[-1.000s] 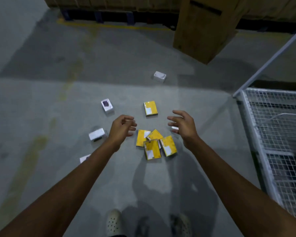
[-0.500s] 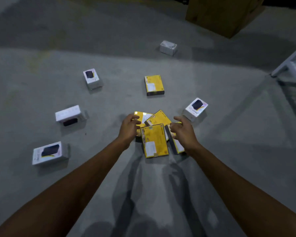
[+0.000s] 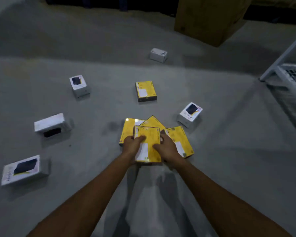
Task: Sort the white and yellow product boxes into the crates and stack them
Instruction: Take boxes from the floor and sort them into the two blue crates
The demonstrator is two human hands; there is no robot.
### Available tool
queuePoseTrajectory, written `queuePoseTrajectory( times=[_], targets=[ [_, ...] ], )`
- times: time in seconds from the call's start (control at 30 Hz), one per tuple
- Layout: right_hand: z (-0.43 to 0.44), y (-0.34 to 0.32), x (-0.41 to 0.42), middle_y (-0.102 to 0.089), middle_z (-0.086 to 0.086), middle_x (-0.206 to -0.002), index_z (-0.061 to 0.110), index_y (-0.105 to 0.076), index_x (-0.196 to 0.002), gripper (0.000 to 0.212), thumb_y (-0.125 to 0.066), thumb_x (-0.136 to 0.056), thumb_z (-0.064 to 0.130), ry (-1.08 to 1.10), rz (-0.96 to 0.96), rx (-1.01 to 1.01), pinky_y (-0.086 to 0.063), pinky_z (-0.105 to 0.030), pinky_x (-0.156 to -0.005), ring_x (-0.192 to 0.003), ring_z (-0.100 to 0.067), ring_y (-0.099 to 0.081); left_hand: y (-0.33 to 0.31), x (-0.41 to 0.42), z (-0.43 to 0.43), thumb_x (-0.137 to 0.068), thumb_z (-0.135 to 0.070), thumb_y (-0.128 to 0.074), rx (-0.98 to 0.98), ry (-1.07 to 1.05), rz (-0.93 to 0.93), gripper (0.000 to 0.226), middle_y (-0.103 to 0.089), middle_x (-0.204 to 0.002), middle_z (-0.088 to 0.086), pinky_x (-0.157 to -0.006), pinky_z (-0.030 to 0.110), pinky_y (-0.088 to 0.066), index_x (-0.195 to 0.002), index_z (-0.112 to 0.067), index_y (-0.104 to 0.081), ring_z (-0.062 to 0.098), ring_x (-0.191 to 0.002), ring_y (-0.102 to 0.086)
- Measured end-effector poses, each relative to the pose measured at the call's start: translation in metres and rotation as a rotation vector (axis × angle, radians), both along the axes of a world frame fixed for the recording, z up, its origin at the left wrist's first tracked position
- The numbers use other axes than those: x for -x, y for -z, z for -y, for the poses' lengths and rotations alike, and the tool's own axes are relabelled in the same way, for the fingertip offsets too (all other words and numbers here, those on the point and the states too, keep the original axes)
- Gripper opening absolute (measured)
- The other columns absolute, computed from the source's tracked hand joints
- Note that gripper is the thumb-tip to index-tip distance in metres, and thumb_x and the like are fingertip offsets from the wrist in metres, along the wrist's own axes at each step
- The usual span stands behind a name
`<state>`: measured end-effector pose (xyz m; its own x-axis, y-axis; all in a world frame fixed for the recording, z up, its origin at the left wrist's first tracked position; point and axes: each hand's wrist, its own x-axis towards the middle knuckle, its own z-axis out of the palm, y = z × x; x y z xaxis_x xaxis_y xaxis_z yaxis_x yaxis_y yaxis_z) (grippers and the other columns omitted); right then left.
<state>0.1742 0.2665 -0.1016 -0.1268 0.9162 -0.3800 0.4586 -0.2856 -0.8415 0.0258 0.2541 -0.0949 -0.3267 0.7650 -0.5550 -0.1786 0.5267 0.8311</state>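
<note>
1. Both hands have dropped from hovering onto the pile: left hand (image 3: 133,145) and right hand (image 3: 167,148) now clamp the top yellow box (image 3: 148,144) by its sides
2. Gathering has begun; the wire crate (image 3: 290,79) waits at right, white boxes (image 3: 51,124) untouched

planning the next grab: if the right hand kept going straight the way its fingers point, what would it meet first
The right hand points up-left across the held yellow box, so it would likely meet the left hand's thumb first, though depth is unclear.
</note>
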Motion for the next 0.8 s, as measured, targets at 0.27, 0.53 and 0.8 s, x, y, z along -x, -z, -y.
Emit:
queuePoseTrajectory(
  times=[0.27,0.53,0.8],
  targets=[
    [-0.031,-0.025,-0.030,-0.071,-0.009,-0.114,0.015,-0.072,-0.107,0.023,-0.056,-0.090,0.016,0.445,0.234,-0.166,-0.045,-0.031,-0.084,-0.109,-0.031,-0.062,0.000,-0.027,-0.016,-0.080,-0.022,-0.078,-0.070,-0.008,0.175,0.016,-0.076,-0.093,0.012,-0.085,0.054,-0.057,-0.090,-0.010,-0.072,0.034,-0.091,-0.072],
    [-0.044,0.012,-0.084,-0.059,-0.012,-0.132,0.016,-0.050,-0.134,0.041,-0.050,-0.097,0.035,0.131,0.381,0.076,-0.042,-0.035,-0.093,-0.122,-0.034,-0.055,0.013,-0.065,-0.023,-0.096,-0.029,-0.059,0.003,0.107,0.158,0.022,-0.071,-0.105,0.009,-0.084,0.044,-0.058,-0.112,-0.014,-0.063,0.026,-0.092,-0.070],
    [-0.039,0.020,-0.085,-0.074,-0.007,-0.100,0.022,-0.073,-0.090,0.062,-0.041,-0.088,0.075,0.385,-0.042,0.155,-0.054,-0.045,-0.094,-0.095,-0.025,-0.070,0.005,-0.078,-0.030,-0.097,-0.035,-0.055,0.049,0.157,0.161,0.026,-0.070,-0.107,0.010,-0.088,0.051,-0.056,-0.113,-0.015,-0.059,0.029,-0.094,-0.070]
  ],
)
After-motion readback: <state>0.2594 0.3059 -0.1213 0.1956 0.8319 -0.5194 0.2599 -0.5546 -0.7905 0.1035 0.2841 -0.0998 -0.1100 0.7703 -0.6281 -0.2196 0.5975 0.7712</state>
